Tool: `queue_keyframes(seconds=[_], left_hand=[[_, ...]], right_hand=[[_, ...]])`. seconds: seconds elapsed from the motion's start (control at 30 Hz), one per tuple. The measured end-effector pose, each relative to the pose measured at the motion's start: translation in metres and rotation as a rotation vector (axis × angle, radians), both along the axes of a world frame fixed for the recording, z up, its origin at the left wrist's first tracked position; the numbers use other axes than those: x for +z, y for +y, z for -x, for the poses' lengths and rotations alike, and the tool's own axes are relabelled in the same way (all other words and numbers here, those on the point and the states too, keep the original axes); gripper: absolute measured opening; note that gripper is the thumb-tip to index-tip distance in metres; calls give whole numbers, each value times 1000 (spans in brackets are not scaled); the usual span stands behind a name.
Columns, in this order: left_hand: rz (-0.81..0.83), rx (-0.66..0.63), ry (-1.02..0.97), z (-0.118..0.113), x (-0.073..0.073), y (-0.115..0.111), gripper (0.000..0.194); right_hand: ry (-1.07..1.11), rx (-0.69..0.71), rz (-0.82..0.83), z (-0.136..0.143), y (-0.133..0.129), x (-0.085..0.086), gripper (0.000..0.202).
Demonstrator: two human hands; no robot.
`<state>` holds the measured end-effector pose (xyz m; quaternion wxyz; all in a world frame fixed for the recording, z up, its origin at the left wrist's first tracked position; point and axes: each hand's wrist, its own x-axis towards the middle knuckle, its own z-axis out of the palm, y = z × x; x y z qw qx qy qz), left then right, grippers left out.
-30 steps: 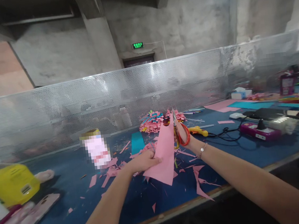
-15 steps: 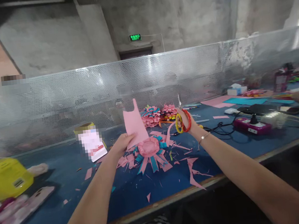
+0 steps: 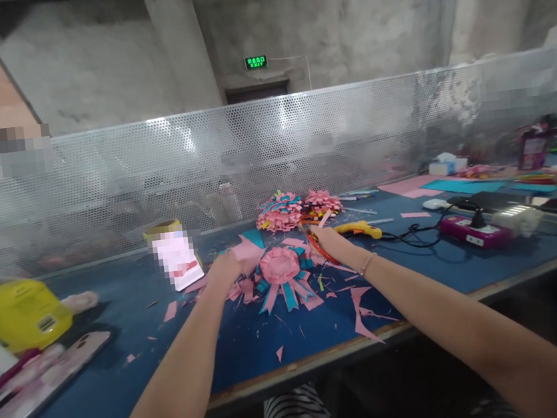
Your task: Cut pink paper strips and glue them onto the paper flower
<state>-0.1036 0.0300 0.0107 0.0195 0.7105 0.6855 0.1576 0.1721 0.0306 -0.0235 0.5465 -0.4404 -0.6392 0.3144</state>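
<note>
Paper (image 3: 249, 251) plain pink, left fingers (image 3: 235, 259) touching, pinch unclear; right fingers (image 3: 316, 233) gripping red-handled scissors (image 3: 319, 249).

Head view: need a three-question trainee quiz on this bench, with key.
1. What is the right hand touching? A) tissue box B) red-handled scissors C) phone
2. True or false: the yellow glue gun lies to the right of the pink-and-blue rosette.
3. Fill in: the paper at the left hand is ____ in colour.

Key: 1 B; 2 true; 3 pink.
</note>
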Motion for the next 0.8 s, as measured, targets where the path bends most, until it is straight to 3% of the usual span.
queue_keyframes(seconds=[0.1, 0.2, 0.4, 0.6, 0.7, 0.8], left_hand=[[-11, 52, 85, -7, 1, -2, 39], [-18, 7, 53, -16, 0, -5, 37], [-65, -22, 14, -28, -5, -12, 28], [-99, -136, -48, -30, -9, -13, 23], [-213, -260, -120, -34, -11, -14, 27], [-460, -450, -111, -41, -12, -17, 41]], right_hand=[[-458, -32, -69, 5, -7, 2, 17], [-866, -52, -114, 6, -12, 4, 21], [-1087, -33, -114, 9, -12, 0, 26], [-921, -129, -192, -2, -11, 8, 26], [-554, -152, -300, -8, -16, 20, 22], [-84, 29, -263, -6, -21, 30, 20]])
